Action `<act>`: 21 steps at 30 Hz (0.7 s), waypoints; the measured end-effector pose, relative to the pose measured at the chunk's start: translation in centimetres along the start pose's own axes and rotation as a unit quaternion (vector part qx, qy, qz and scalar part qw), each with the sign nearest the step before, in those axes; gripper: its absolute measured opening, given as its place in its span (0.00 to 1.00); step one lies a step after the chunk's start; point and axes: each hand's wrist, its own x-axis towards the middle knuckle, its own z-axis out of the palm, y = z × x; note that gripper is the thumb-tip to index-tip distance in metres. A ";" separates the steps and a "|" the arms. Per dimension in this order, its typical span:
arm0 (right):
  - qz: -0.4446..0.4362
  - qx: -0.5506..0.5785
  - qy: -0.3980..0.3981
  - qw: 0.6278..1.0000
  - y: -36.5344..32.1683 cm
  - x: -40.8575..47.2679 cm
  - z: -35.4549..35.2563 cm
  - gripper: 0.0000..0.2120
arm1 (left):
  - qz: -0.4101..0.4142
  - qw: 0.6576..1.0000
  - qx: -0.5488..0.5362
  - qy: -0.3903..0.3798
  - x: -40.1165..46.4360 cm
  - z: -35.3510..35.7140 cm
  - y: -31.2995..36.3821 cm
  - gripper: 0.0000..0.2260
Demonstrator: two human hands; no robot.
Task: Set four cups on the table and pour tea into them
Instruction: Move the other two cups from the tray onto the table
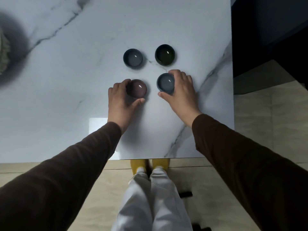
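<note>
Setting down the last two cups: my left hand [119,95] is curling around the brown cup [136,88], my right hand [180,90] around the blue-grey cup [165,82], both just nearer me than the dark green cup [165,55] and grey cup [133,57] on the desk [83,80]. All four appear placed; pouring is not begun, and no teapot is showing.

**A home dining or tea corner**

A glossy white marble-look tabletop with grey veins [83,80] carries four small round glazed cups, two of them beyond the person's fingertips. Pale beige floor tiles [266,130] and soft yellow house slippers [137,165] below the table edge suggest a domestic room.
</note>
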 end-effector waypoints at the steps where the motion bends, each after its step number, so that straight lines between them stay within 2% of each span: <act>1: 0.000 -0.001 0.001 1.000 0.0 0.1 0.1 0.30 | 0.002 1.000 0.004 -0.003 0.0 0.0 0.0 0.30; 7: 0.007 0.002 -0.007 1.000 0.1 0.0 0.4 0.31 | 0.009 0.999 0.032 -0.015 0.3 -0.4 -0.2 0.31; 13: 0.010 -0.034 -0.015 0.999 -0.7 -0.3 -0.4 0.37 | -0.001 0.999 0.040 -0.036 -0.5 -1.5 0.0 0.37; 17: -0.031 -0.098 0.003 0.995 -3.2 -1.5 -1.8 0.33 | -0.008 0.999 0.034 -0.017 -2.0 -4.0 0.0 0.32; 21: -0.083 -0.118 -0.024 0.989 -7.6 -3.1 -2.4 0.28 | -0.005 0.999 0.052 0.004 -3.9 -8.3 -0.6 0.27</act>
